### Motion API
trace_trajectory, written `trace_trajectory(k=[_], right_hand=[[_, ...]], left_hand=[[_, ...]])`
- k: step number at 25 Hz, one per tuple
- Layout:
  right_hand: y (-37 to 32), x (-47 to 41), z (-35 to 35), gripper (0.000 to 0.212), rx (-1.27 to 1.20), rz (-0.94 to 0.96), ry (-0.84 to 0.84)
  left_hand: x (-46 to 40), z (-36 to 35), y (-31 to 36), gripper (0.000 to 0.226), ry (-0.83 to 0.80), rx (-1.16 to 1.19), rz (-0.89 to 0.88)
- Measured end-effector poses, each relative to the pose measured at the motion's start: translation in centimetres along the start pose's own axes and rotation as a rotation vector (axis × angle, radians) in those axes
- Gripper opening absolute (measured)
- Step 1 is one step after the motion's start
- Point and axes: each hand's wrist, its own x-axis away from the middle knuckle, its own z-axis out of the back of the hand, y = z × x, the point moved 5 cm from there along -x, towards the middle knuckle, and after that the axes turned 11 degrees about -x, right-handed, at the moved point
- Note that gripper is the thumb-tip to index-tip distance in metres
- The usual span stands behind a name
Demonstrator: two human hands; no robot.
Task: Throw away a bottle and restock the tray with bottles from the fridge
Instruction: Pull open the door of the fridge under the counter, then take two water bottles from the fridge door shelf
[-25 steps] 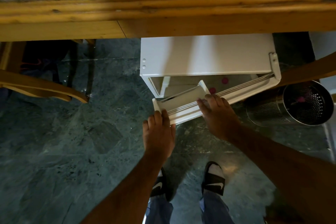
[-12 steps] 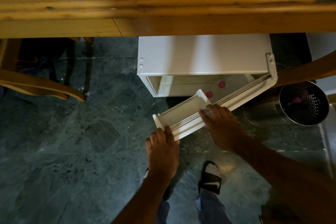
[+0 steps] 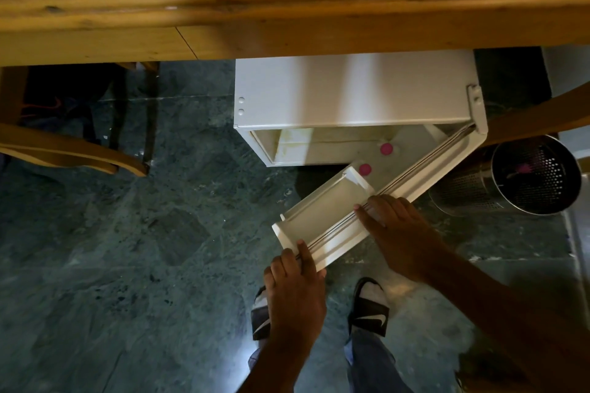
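Observation:
A small white fridge (image 3: 351, 89) stands on the floor under a wooden counter. Its door (image 3: 424, 169) hangs from the right hinge and is swung partly out toward me. My left hand (image 3: 295, 284) grips the door's free end from above. My right hand (image 3: 399, 226) rests on the door's top edge near the middle, fingers curled over it. Two pink bottle caps (image 3: 386, 149) (image 3: 365, 169) show inside, in the gap behind the door. The bottles' bodies are hidden. The door shelf (image 3: 322, 210) looks bare.
A perforated metal bin (image 3: 536, 175) stands right of the fridge with something pink inside. The granite-topped wooden counter (image 3: 287, 16) overhangs the fridge. Wooden chair parts (image 3: 73, 153) are at left and far right. My sandalled feet (image 3: 370, 306) stand on the dark green stone floor.
The fridge door has swung further out toward me with both hands on it. The gap is wider and the two pink caps show more fully.

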Motion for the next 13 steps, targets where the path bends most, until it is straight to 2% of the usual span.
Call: trace_trajectory(k=[7, 13], right_hand=[[0.9, 2.7, -0.8, 0.078, -0.025, 0.046, 0.010], [1.7, 4.8, -2.4, 0.083, -0.041, 0.085, -0.030]], left_hand=[[2.6, -1.4, 2.2, 0.068, 0.054, -0.014, -0.040], [3.7, -1.4, 4.1, 0.084, 0.125, 0.004, -0.184]])
